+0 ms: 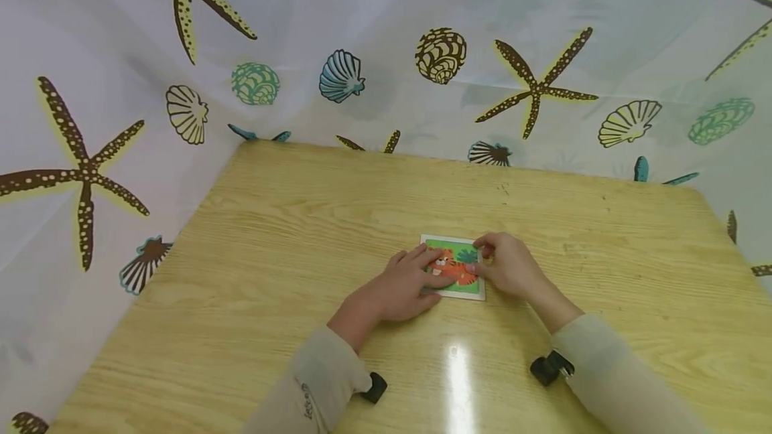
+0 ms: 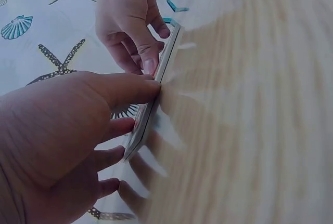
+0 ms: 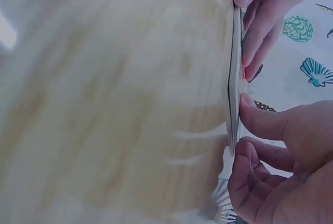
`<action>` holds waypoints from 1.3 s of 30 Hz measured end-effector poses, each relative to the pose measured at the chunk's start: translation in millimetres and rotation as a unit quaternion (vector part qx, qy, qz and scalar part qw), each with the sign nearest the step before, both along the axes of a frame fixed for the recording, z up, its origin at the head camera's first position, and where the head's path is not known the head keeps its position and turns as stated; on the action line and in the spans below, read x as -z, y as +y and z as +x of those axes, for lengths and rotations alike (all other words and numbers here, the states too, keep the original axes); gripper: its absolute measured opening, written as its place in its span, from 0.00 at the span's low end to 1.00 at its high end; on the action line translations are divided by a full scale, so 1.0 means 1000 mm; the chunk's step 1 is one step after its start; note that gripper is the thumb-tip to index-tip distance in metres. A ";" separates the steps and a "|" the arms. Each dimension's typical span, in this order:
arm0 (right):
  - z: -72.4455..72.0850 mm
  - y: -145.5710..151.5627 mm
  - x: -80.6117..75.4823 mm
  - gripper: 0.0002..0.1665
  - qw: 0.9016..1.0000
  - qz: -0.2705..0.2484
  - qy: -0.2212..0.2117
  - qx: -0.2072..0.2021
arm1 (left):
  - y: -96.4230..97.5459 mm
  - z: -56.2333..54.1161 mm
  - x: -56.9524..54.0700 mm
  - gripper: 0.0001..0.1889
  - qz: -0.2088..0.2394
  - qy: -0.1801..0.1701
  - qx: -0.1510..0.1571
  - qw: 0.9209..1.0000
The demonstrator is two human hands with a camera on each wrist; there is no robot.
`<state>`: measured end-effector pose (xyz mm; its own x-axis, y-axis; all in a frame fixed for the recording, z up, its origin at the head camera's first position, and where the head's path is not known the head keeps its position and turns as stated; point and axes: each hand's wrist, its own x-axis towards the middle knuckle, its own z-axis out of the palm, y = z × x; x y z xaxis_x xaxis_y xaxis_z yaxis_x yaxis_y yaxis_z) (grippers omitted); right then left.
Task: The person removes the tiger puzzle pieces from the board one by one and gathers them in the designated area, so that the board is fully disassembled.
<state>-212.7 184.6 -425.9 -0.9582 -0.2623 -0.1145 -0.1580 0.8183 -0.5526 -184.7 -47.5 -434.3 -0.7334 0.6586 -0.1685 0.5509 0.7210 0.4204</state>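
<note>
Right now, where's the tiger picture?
In the head view, the tiger picture is on the table, right of centre, partly under the left hand, right hand at its edge.

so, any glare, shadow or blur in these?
Head: white glare streak on the yellowish wooden table, below the green-and-orange square tiger picture, whose uncovered part is readable. Left wrist: dark shadows or reflections beside the bare left hand; wood grain soft. Right wrist: bright patch upper left; wood grain smeared.

Small sideways lettering (image 1: 307, 400), perhaps "Lesson", on the left sleeve (image 1: 328, 377)
</note>
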 end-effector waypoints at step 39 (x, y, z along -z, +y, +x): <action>-0.003 -0.004 -0.004 0.26 0.998 0.053 0.029 -0.027 | -0.007 -0.008 0.019 0.24 0.051 0.029 -0.002 0.998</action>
<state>-216.1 181.0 -422.4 -0.9491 -0.3021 -0.0892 -0.2318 0.8616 -0.4516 -192.8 -54.1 -452.8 -0.7421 0.6678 -0.0575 0.5743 0.6777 0.4593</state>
